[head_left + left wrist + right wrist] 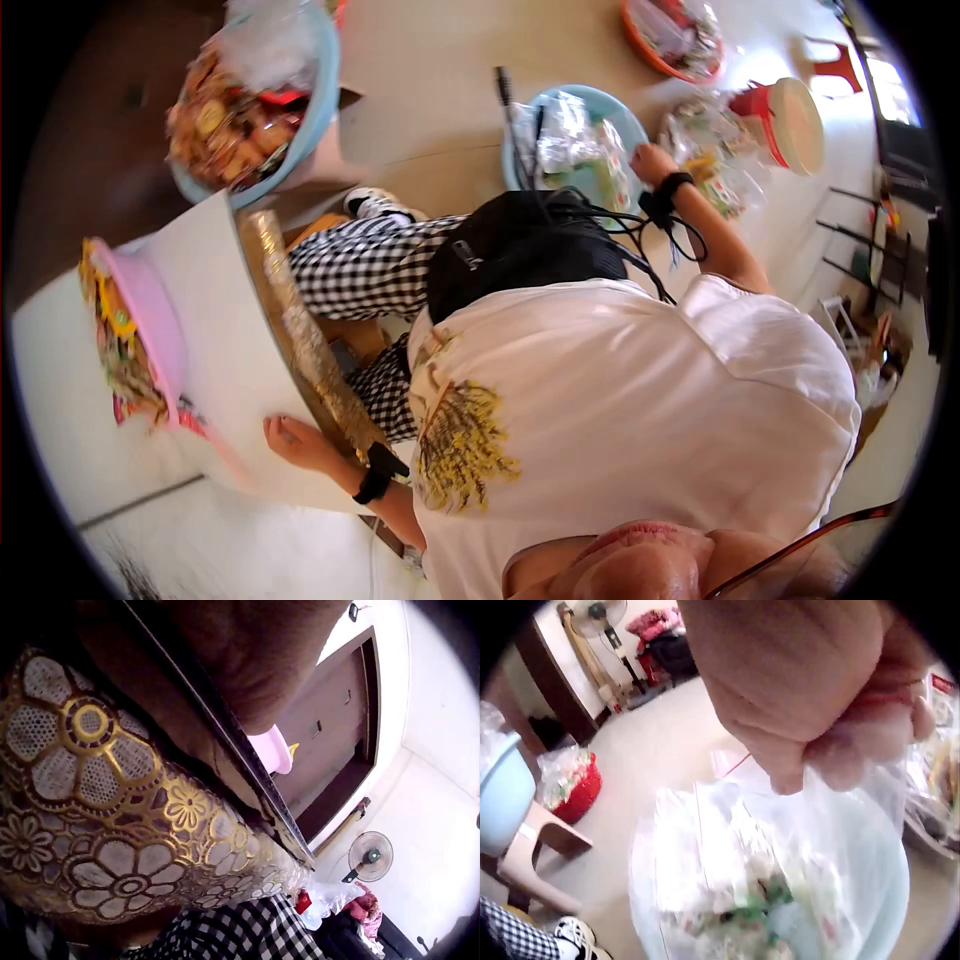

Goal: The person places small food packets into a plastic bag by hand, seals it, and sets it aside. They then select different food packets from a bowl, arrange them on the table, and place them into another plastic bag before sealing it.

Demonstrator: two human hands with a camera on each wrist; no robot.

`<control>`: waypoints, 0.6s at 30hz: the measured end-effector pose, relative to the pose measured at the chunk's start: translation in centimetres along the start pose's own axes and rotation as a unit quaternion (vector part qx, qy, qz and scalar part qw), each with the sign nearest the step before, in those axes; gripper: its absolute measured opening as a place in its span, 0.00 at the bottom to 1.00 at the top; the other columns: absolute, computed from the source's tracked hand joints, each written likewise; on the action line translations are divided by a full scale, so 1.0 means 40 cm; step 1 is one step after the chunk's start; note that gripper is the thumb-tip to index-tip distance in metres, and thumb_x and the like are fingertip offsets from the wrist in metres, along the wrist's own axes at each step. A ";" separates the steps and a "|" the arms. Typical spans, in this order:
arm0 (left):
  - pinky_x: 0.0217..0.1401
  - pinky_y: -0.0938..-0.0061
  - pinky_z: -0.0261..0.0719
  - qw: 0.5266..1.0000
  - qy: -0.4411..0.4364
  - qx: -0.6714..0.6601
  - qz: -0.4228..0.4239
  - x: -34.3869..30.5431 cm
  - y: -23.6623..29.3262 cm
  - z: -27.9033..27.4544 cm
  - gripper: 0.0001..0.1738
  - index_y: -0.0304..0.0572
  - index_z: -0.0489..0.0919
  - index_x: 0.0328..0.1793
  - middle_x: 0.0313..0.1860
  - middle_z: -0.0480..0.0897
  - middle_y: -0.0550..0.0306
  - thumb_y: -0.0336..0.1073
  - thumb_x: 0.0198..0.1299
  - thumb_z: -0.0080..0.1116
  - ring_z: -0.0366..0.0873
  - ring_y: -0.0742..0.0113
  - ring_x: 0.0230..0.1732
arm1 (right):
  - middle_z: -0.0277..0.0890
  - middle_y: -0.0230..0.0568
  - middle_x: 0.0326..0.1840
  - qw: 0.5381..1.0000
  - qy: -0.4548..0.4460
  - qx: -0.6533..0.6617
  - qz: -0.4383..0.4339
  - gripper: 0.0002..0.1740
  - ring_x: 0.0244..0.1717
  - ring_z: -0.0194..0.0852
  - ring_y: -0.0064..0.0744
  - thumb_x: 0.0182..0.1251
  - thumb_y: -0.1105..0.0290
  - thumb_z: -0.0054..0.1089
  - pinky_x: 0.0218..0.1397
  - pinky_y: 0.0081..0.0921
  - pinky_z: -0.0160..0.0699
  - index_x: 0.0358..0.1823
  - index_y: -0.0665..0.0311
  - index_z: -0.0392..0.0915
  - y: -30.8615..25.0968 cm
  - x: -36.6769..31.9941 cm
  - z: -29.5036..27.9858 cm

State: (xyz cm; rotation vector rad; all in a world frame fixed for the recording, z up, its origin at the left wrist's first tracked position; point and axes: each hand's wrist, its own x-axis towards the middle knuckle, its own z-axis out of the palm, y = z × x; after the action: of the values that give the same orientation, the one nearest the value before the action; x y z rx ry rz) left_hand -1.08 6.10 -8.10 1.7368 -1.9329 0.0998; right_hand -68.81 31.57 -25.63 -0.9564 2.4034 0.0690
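Note:
At the white table's edge, my left hand point(298, 444) rests with loosely bent fingers and nothing visible in it. The left wrist view shows part of that hand point(251, 660) close up, above a gold-and-white flowered cover point(127, 847); its fingers are out of sight. My right hand point(655, 165) is over the right side of a light blue basin point(640, 130). In the right wrist view, the curled fingers of this hand point(810, 682) pinch a clear plastic bag point(855, 814) above the basin point(896, 900). Other clear bags point(682, 862) with green and pale contents lie inside.
A pink basin point(150, 310) of packets stands on the table point(220, 300). Beyond is a larger blue basin point(322, 100) of packaged food. Near my right hand are more bags point(700, 130), a red-and-white bucket point(795, 125) and a red basin point(640, 45). Black cables point(635, 235) hang by my right wrist.

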 end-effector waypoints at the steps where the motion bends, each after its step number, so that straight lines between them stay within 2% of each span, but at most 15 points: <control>1: 0.59 0.64 0.75 1.000 -0.007 0.006 -0.013 0.001 0.005 -0.001 0.10 0.31 0.78 0.48 0.53 0.78 0.42 0.29 0.65 0.52 0.76 0.51 0.55 | 0.80 0.61 0.36 0.995 -0.076 -0.060 -0.032 0.16 0.40 0.81 0.57 0.61 0.64 0.48 0.47 0.47 0.79 0.31 0.68 0.82 0.011 0.003 0.053; 2: 0.60 0.62 0.73 0.999 -0.015 0.036 -0.005 -0.001 -0.018 0.005 0.10 0.32 0.78 0.48 0.53 0.79 0.42 0.30 0.66 0.52 0.75 0.48 0.55 | 0.81 0.58 0.38 0.994 -0.077 -0.070 -0.039 0.14 0.42 0.81 0.54 0.62 0.65 0.48 0.48 0.46 0.79 0.31 0.66 0.82 0.009 -0.012 0.102; 3: 0.61 0.60 0.72 0.999 -0.020 0.040 -0.002 -0.001 -0.013 0.003 0.10 0.31 0.78 0.48 0.53 0.78 0.41 0.29 0.65 0.51 0.75 0.46 0.55 | 0.78 0.65 0.30 0.997 -0.041 -0.023 -0.054 0.17 0.34 0.79 0.61 0.59 0.62 0.50 0.40 0.52 0.76 0.30 0.71 0.79 0.031 0.001 0.179; 5: 0.61 0.60 0.72 1.000 -0.009 0.005 0.008 0.003 0.002 0.002 0.09 0.32 0.77 0.47 0.54 0.77 0.40 0.28 0.63 0.52 0.74 0.46 0.56 | 0.79 0.53 0.39 0.962 -0.159 -0.137 -0.174 0.13 0.40 0.80 0.53 0.63 0.67 0.48 0.47 0.46 0.78 0.35 0.65 0.82 -0.008 0.010 0.208; 6: 0.61 0.60 0.71 0.998 0.001 -0.057 -0.028 0.001 0.010 0.009 0.09 0.32 0.77 0.47 0.54 0.77 0.41 0.27 0.62 0.52 0.73 0.46 0.56 | 0.79 0.54 0.36 0.982 -0.122 -0.074 -0.125 0.12 0.38 0.80 0.53 0.62 0.68 0.48 0.44 0.43 0.79 0.34 0.64 0.82 -0.019 0.027 0.253; 7: 0.61 0.60 0.71 0.999 0.003 -0.029 -0.018 0.008 0.029 0.000 0.09 0.33 0.78 0.47 0.55 0.77 0.40 0.26 0.60 0.53 0.73 0.45 0.57 | 0.78 0.55 0.33 0.973 -0.076 -0.036 -0.213 0.12 0.37 0.79 0.55 0.61 0.67 0.49 0.43 0.42 0.79 0.34 0.67 0.80 0.125 0.147 0.489; 8: 0.61 0.59 0.72 1.000 0.005 -0.019 -0.022 0.008 0.029 -0.003 0.09 0.33 0.78 0.47 0.55 0.77 0.40 0.26 0.60 0.54 0.73 0.44 0.57 | 0.78 0.55 0.33 0.971 -0.144 -0.074 -0.175 0.12 0.37 0.79 0.55 0.60 0.67 0.50 0.43 0.42 0.79 0.34 0.66 0.80 0.073 0.094 0.395; 9: 0.60 0.59 0.72 1.000 0.007 -0.013 -0.024 0.009 0.032 -0.002 0.10 0.34 0.78 0.46 0.55 0.77 0.39 0.27 0.59 0.54 0.73 0.44 0.57 | 0.79 0.55 0.33 0.964 -0.169 -0.098 -0.179 0.12 0.37 0.79 0.55 0.60 0.67 0.50 0.43 0.41 0.79 0.34 0.66 0.80 0.042 0.086 0.360; 15: 0.58 0.57 0.73 0.998 0.018 -0.029 -0.061 0.009 0.039 -0.003 0.10 0.34 0.78 0.45 0.55 0.77 0.38 0.28 0.57 0.56 0.74 0.42 0.55 | 0.79 0.52 0.33 0.921 -0.225 -0.186 -0.257 0.12 0.37 0.79 0.53 0.59 0.65 0.51 0.42 0.40 0.78 0.32 0.64 0.81 -0.016 0.131 0.241; 18: 0.55 0.56 0.74 0.999 0.037 -0.020 -0.033 0.011 0.042 0.007 0.09 0.34 0.78 0.43 0.50 0.79 0.38 0.27 0.56 0.57 0.76 0.40 0.51 | 0.80 0.51 0.33 0.899 -0.249 -0.219 -0.286 0.11 0.37 0.80 0.51 0.59 0.65 0.52 0.42 0.40 0.78 0.32 0.62 0.81 -0.006 0.133 0.197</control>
State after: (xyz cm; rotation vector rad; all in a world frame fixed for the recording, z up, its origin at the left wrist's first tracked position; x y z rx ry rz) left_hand -2.78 5.90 -7.65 1.7443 -1.8122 0.0995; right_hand -68.13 29.98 -34.96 -1.5913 1.5893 0.5812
